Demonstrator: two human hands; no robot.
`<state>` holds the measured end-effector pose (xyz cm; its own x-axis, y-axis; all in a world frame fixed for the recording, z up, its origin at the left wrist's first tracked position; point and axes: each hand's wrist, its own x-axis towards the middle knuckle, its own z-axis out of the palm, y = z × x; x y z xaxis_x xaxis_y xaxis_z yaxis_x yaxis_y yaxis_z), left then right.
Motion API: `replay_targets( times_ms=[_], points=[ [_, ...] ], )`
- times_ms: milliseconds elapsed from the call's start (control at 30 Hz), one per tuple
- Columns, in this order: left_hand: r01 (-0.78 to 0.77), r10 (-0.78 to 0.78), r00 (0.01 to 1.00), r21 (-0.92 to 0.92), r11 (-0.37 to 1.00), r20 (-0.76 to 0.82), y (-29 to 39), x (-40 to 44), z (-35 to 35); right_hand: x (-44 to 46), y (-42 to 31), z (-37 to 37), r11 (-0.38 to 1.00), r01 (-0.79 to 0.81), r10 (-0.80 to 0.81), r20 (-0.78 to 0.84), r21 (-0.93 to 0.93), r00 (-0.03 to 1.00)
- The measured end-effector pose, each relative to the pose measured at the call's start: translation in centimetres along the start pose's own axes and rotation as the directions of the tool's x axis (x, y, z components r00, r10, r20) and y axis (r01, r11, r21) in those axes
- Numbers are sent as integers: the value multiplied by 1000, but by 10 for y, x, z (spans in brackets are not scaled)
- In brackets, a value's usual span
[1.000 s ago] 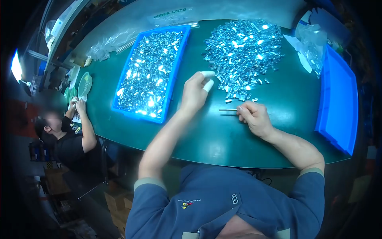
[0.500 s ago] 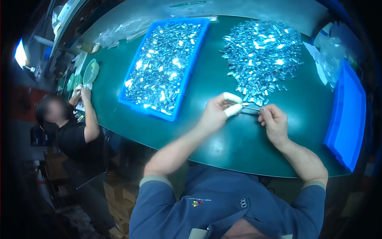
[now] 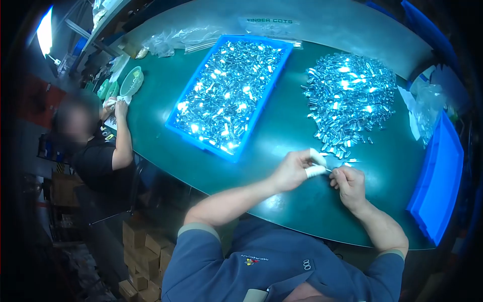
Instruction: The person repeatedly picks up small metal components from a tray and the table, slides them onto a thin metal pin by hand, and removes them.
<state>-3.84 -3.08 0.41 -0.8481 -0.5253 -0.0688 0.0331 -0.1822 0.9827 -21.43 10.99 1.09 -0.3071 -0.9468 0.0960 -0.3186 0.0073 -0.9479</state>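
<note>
My left hand (image 3: 299,170), with white cots on thumb and forefinger, is closed at the left end of a thin metal rod (image 3: 328,170); whether a small part sits between those fingertips is too small to tell. The rod's other end is pinched in my right hand (image 3: 349,187). Just beyond both hands lies a heap of small shiny metal pieces (image 3: 352,95) on the green table (image 3: 287,116). A blue tray (image 3: 201,146) full of similar pieces stands to the left of the heap.
An upturned or tilted blue tray (image 3: 436,181) is at the right edge, beside clear plastic bags (image 3: 427,103). More plastic bags (image 3: 161,44) lie along the back. At the far left a co-worker (image 3: 95,146) handles something near a green bowl (image 3: 132,81).
My left hand has come over from near the heap to the rod in my right hand. The camera view has shifted, so the trays and heap appear farther right, then lower.
</note>
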Motion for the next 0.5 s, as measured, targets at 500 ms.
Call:
replay_targets(
  times_ms=[500],
  points=[
    [41,-49,997,137,990,56,10,-1,3,0,7,2,998,-22,24,-25,58,999]
  ],
)
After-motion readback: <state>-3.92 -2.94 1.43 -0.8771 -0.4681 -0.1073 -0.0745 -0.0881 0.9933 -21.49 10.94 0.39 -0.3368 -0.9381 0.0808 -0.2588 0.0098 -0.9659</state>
